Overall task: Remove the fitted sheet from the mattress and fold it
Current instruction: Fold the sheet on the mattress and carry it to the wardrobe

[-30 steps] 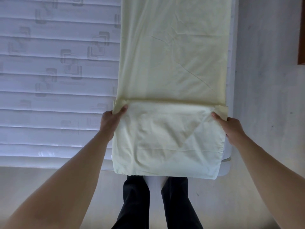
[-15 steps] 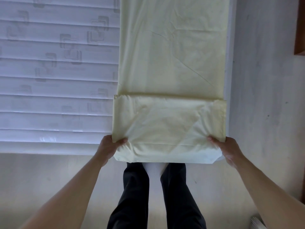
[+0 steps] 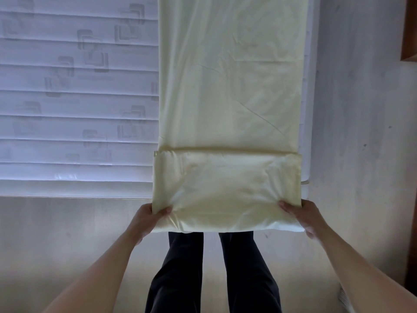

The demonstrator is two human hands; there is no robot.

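One pale yellow fitted sheet [image 3: 230, 86] lies as a long strip along the mattress [image 3: 79, 98] by its right edge, its near end doubled over and overhanging the foot edge. Two hands grip that fold: left hand [image 3: 144, 220] and right hand [image 3: 304, 218], fingers [image 3: 284, 205] closed on its corners. Bare mattress spreads left; floor [image 3: 361, 109] lies open right.

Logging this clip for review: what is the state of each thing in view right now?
Fitted sheet: off the mattress, laid out as a long narrow strip, near end folded over into a thick band.
Folded band: its near edge overhangs the mattress end, gripped at both corners.
Mattress: bare, quilted top exposed.
Left hand: closed on the band's left corner.
Right hand: closed on the band's right corner.
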